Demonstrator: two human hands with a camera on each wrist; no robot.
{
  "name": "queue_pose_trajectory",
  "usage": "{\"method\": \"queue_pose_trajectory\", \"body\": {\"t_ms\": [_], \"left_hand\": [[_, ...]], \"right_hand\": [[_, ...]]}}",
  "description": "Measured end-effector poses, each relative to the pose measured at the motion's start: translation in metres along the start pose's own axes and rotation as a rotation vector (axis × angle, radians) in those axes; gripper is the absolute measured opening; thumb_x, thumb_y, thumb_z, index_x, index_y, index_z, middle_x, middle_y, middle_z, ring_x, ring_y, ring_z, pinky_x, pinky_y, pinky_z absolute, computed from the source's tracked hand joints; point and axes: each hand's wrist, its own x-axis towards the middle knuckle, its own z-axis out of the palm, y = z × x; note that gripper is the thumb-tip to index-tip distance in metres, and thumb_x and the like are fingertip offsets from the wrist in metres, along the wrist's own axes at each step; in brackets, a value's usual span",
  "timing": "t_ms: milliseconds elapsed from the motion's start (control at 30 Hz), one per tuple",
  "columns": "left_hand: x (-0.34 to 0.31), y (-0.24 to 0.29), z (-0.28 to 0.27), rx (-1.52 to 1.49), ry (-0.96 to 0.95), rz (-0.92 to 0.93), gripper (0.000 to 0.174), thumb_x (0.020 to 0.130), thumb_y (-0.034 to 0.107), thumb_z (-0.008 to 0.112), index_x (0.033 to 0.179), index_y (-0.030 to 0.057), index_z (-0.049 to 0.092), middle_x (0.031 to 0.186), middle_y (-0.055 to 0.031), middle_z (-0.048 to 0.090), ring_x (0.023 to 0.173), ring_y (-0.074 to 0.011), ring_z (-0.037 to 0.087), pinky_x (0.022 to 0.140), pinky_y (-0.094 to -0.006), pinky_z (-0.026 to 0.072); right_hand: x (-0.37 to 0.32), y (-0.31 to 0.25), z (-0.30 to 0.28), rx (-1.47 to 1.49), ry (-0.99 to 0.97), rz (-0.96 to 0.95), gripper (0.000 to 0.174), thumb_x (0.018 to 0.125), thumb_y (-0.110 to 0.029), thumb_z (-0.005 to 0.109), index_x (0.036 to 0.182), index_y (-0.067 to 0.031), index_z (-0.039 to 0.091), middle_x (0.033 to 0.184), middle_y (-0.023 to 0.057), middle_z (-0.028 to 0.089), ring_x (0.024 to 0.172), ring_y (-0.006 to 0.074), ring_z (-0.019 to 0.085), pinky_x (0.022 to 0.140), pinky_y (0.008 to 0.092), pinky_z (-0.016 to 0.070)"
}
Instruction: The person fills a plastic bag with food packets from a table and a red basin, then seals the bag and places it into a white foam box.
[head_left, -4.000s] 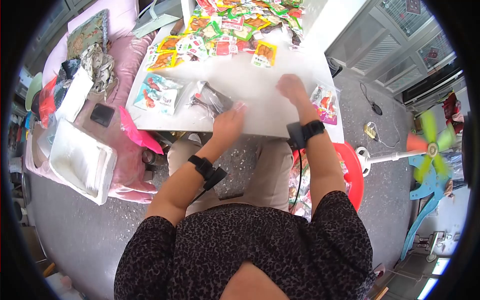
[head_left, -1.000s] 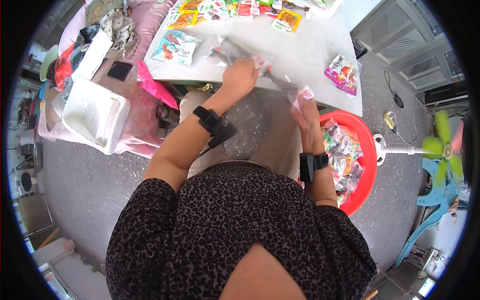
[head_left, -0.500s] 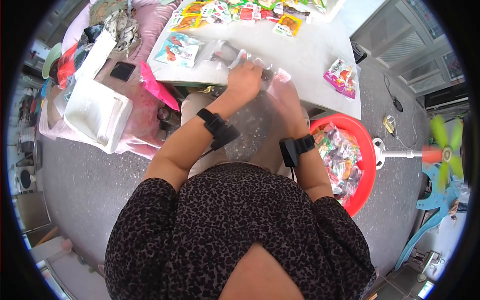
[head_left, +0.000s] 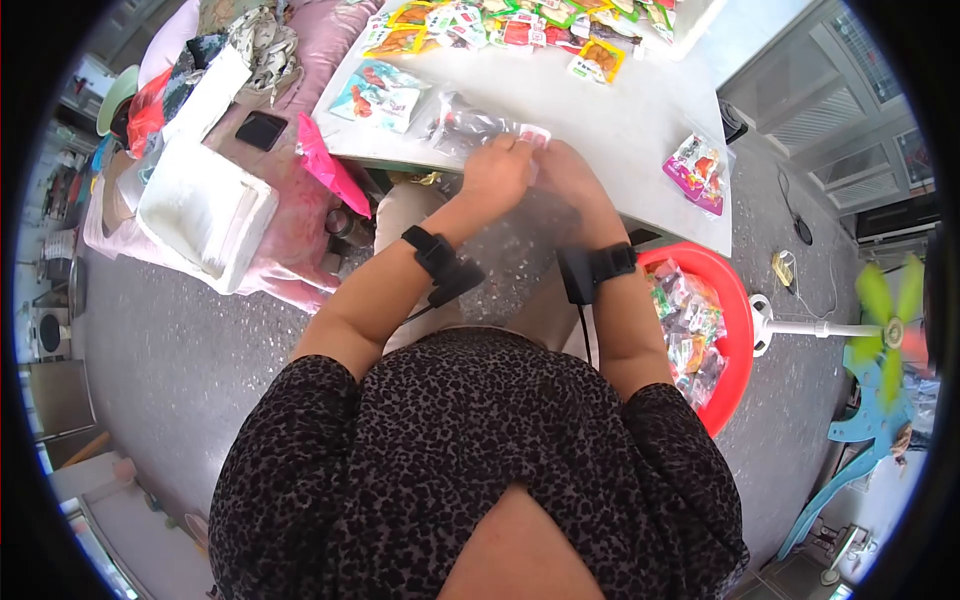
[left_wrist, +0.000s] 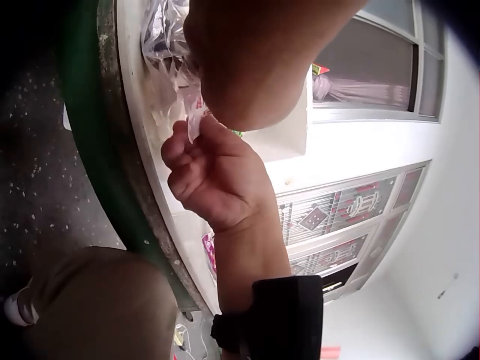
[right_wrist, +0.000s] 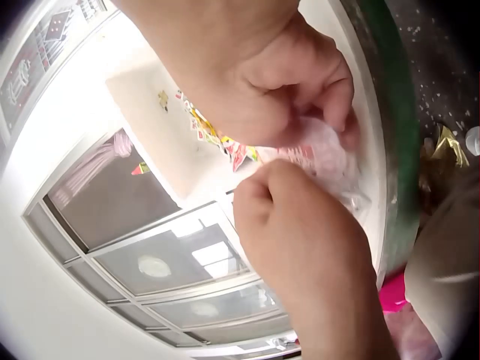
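Both hands meet over the table's near edge at a clear plastic bag (head_left: pixel 470 128) with dark contents and red-and-white print at one end. My left hand (head_left: pixel 497 175) grips the printed end with curled fingers; in the right wrist view the left hand (right_wrist: pixel 300 217) looks like a fist against the crinkled plastic (right_wrist: pixel 319 154). Slightly blurred in the head view, my right hand (head_left: pixel 572 178) is right beside it. From the left wrist, the right hand (left_wrist: pixel 217 172) shows pinching a clear strip of plastic between thumb and fingers. The dark contents are mostly hidden by glare.
Several colourful snack packets (head_left: pixel 520 30) lie across the table's far side. A blue-and-white packet (head_left: pixel 378 95) is at left, a purple one (head_left: pixel 695 172) at right. A red basin (head_left: pixel 738 345) full of packets stands by the right knee; a white foam box (head_left: pixel 205 210) is left.
My right hand, farther right a second ago with a dark, clear-wrapped piece, has come leftward against the left hand. The left hand stays at the bag. The head view has shifted slightly.
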Motion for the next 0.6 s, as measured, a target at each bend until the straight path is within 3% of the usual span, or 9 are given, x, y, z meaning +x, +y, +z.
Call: {"method": "queue_pose_trajectory", "body": {"t_ms": [67,267,367,467,567,600], "left_hand": [[-0.005,-0.003,0.000,0.002,-0.020,-0.011,0.008,0.067,0.011,0.050,0.072,0.0054,0.051,0.070,-0.0112,0.050,0.061,-0.0293,0.052,0.054,-0.0383,0.0432],[-0.008,-0.001,0.004,-0.052,-0.003,0.053,0.010,0.067,0.013,0.051,0.072,0.0050,0.049,0.071,-0.0116,0.051,0.064,-0.0296,0.052,0.055,-0.0388,0.0431],[-0.009,-0.004,0.003,-0.024,-0.019,0.045,0.010,0.066,0.013,0.052,0.071,0.0050,0.049,0.072,-0.0116,0.051,0.064,-0.0294,0.052,0.056,-0.0387,0.0430],[-0.013,-0.010,0.002,-0.028,-0.034,0.048,0.010,0.066,0.013,0.053,0.070,0.0053,0.049,0.072,-0.0115,0.050,0.064,-0.0292,0.052,0.056,-0.0384,0.0430],[-0.018,-0.008,0.006,-0.050,-0.041,0.044,0.010,0.065,0.013,0.054,0.069,0.0056,0.049,0.070,-0.0106,0.050,0.064,-0.0287,0.052,0.056,-0.0379,0.0428],[-0.017,-0.010,0.006,-0.054,-0.044,0.035,0.010,0.065,0.013,0.054,0.069,0.0057,0.049,0.069,-0.0099,0.049,0.064,-0.0283,0.051,0.056,-0.0376,0.0427]], "right_hand": [[0.005,0.011,-0.015,-0.050,0.013,0.098,0.014,0.077,-0.007,0.045,0.088,0.0001,0.050,0.073,0.0063,0.054,0.063,0.0124,0.052,0.049,0.0238,0.0427],[0.024,0.035,0.015,0.232,0.051,-0.101,0.016,0.076,-0.001,0.044,0.090,0.0018,0.050,0.078,0.0103,0.056,0.067,0.0168,0.054,0.057,0.0260,0.0449],[0.034,0.035,0.022,0.414,-0.014,-0.072,0.016,0.076,0.001,0.042,0.089,0.0023,0.051,0.080,0.0120,0.056,0.068,0.0179,0.054,0.059,0.0268,0.0447],[0.012,0.008,0.025,0.367,-0.154,-0.008,0.016,0.076,0.001,0.041,0.088,0.0015,0.052,0.079,0.0103,0.056,0.065,0.0164,0.053,0.058,0.0259,0.0448],[0.034,0.021,0.015,0.067,-0.187,-0.008,0.016,0.076,0.000,0.040,0.087,0.0006,0.052,0.076,0.0076,0.055,0.059,0.0145,0.051,0.055,0.0241,0.0442],[0.031,0.021,0.015,0.128,-0.179,0.001,0.015,0.076,-0.002,0.042,0.086,0.0013,0.052,0.077,0.0083,0.054,0.060,0.0149,0.052,0.054,0.0249,0.0440]]}}
